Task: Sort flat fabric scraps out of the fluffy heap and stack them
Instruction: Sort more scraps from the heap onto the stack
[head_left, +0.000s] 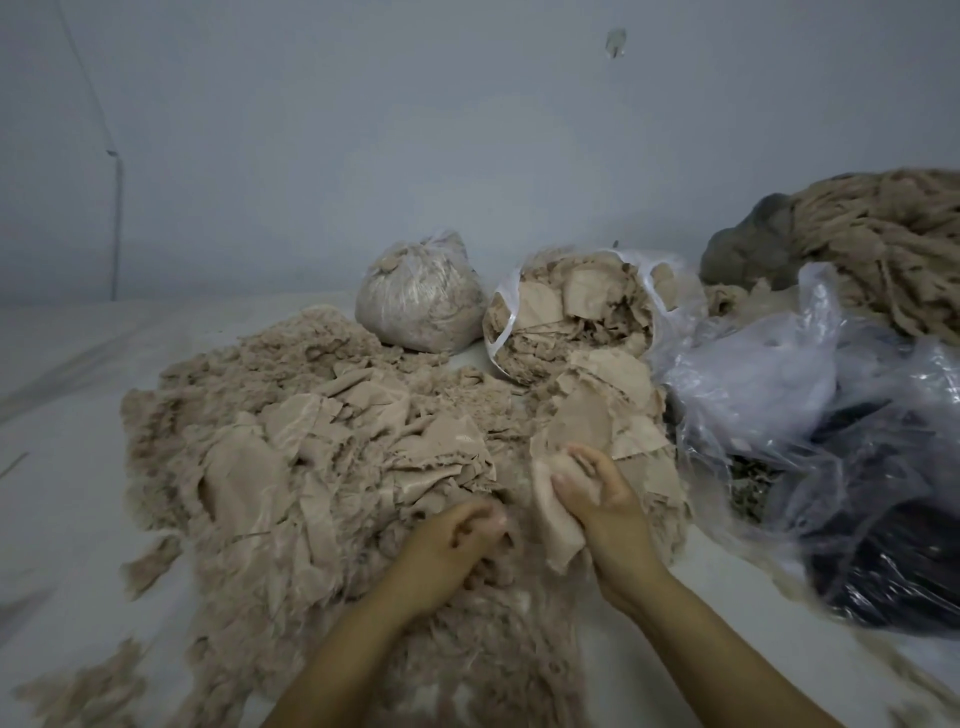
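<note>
A wide beige fluffy heap (291, 467) of fibre and flat fabric scraps covers the white surface in front of me. My right hand (597, 493) grips a flat beige scrap (553, 512) that hangs down from its fingers. Just beyond that hand lies a stack of flat scraps (608, 415). My left hand (457, 540) sits low in the fluff with its fingers curled into the fibres; whether they hold a scrap is hidden.
A tied clear bag of fluff (421, 296) and an open bag of scraps (576, 312) stand behind the heap. Crumpled clear plastic bags (810, 415) with dark contents fill the right. A coil of beige cord (893, 244) lies at the far right.
</note>
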